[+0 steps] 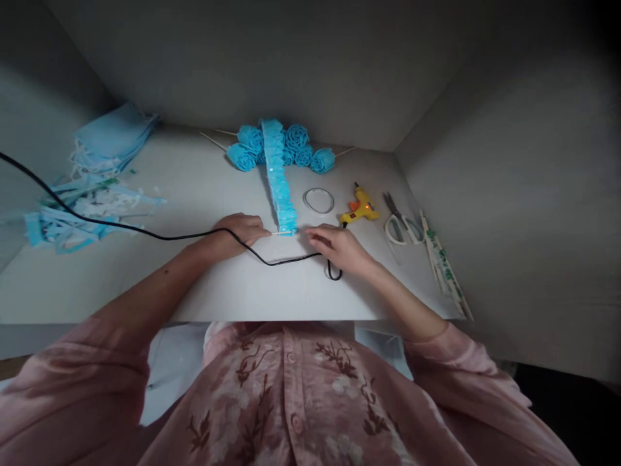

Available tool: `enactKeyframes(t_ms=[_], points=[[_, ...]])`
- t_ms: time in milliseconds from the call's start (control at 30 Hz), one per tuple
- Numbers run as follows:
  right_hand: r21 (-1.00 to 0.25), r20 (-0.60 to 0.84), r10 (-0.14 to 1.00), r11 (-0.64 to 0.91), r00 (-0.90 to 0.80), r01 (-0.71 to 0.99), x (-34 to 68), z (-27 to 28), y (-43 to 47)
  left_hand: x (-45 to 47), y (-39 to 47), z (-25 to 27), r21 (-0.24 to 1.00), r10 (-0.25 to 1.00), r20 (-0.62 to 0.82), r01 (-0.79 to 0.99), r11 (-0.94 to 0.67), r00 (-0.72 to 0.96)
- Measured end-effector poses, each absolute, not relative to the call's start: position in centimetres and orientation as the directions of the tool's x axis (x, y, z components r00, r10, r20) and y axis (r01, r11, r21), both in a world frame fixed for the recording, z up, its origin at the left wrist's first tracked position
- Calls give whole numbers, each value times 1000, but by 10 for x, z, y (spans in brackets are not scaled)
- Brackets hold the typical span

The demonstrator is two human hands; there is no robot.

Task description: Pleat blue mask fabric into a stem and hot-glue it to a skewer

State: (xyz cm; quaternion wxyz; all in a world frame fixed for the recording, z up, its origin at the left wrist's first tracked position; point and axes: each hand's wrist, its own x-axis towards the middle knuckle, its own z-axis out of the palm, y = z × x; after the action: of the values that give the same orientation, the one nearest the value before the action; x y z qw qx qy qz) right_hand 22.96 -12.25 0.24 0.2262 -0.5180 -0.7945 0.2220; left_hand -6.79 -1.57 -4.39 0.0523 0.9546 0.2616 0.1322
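While pinching a thin stick point(276, 233) in the fingers of the left hand point(237, 229), holds those of the right hand point(343, 250) loosely parted beside the ruffled blue strip point(277, 178) on the counter point(194, 181); probably light, soft, easily crushed, best held by its edges.

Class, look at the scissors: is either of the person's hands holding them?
No, the scissors lie on the table, beyond the right hand.

I see the left hand point(237, 231) pinching a stick point(280, 233) at the strip point(277, 178), right hand point(339, 249) just beside; roses point(297, 137) lie on the table point(272, 294) by its far edge.
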Motion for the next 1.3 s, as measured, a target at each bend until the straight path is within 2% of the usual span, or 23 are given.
enactKeyframes(t_ms=[100,233,400,533,700,833,900,967,1167,1300], points=[[-519,136,907,408,-399,751,228,2,-110,-68,-13,-49,174,533,222,504,-846,817],[-428,140,875,475,-463,768,223,3,-98,-70,-13,-51,186,498,261,463,-867,827],[-386,168,860,507,-482,771,220,-5,-93,-68,-14,-50,153,507,244,483,-862,827],[-398,220,867,498,-447,770,220,-15,-95,-65,-15,-49,157,551,213,528,-835,807],[-433,244,874,486,-421,759,219,-19,-98,-66,-21,-43,227,609,268,565,-793,747],[-573,231,910,413,-344,708,222,-19,-97,-70,-25,-37,227,572,297,526,-820,764],[-663,205,944,327,-257,673,224,-20,-97,-71,-25,-34,223,575,278,531,-818,769],[-699,197,956,291,-216,653,225,-21,-96,-71,-24,-33,226,590,252,546,-807,767],[-576,286,876,481,-389,661,225,-23,-96,-73,-24,-33,287,599,247,532,-796,762],[-542,305,841,540,-448,644,224,-22,-98,-74,-22,-36,319,592,270,509,-799,760]])
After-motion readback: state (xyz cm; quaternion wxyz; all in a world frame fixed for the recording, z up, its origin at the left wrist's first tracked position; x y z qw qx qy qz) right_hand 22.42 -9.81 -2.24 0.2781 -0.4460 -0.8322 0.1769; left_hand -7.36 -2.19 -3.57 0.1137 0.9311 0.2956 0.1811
